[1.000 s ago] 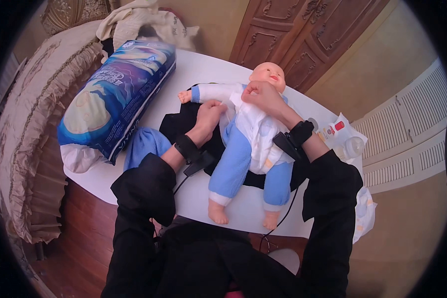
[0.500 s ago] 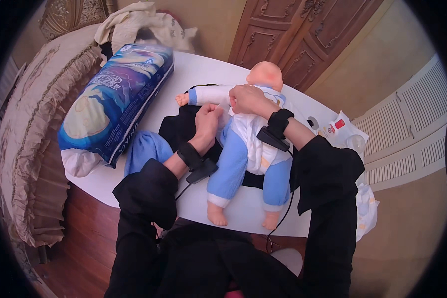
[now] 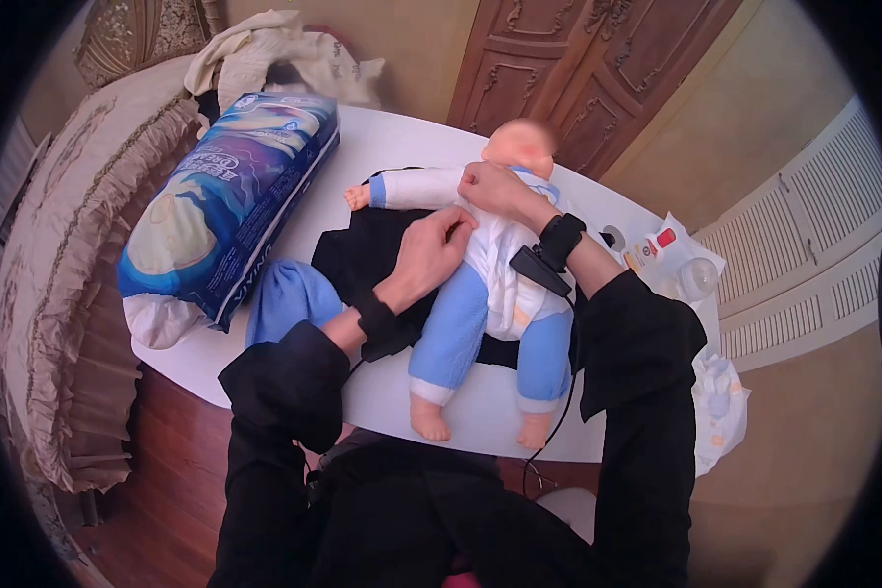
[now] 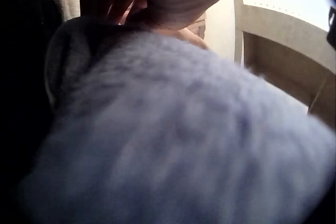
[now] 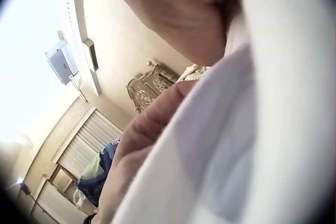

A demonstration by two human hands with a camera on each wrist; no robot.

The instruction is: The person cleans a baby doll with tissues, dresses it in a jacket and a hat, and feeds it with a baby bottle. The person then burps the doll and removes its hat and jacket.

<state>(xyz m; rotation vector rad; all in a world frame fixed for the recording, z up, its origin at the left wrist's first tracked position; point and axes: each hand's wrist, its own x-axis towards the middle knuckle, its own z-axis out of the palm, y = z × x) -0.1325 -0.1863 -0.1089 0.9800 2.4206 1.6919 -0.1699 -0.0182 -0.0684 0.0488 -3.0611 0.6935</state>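
A baby doll (image 3: pixel 508 149) lies face up on a black cloth (image 3: pixel 363 240) in the head view. It wears blue trouser legs (image 3: pixel 448 331) and a white garment (image 3: pixel 498 257) across its torso. My right hand (image 3: pixel 501 189) curls its fingers on the garment at the doll's chest; the right wrist view shows white fabric (image 5: pixel 286 129) running up to that hand. Lower, at the doll's side, my left hand (image 3: pixel 427 253) pinches the garment's edge, its fingertips close below the right hand. Blurred blue fleece (image 4: pixel 178 129) fills most of the left wrist view.
A large blue diaper pack (image 3: pixel 230 196) lies on the white table's (image 3: pixel 382 402) left, beside a blue cloth (image 3: pixel 292 294). To the right are a wipes packet (image 3: pixel 657 250) and a clear bottle (image 3: pixel 697 279). A printed white diaper (image 3: pixel 721 412) hangs at the right edge.
My left hand has moved right, in against the doll's torso, from beside it where white fabric stretched out. The right hand has shifted slightly left across the chest. The doll's head is uncovered throughout.
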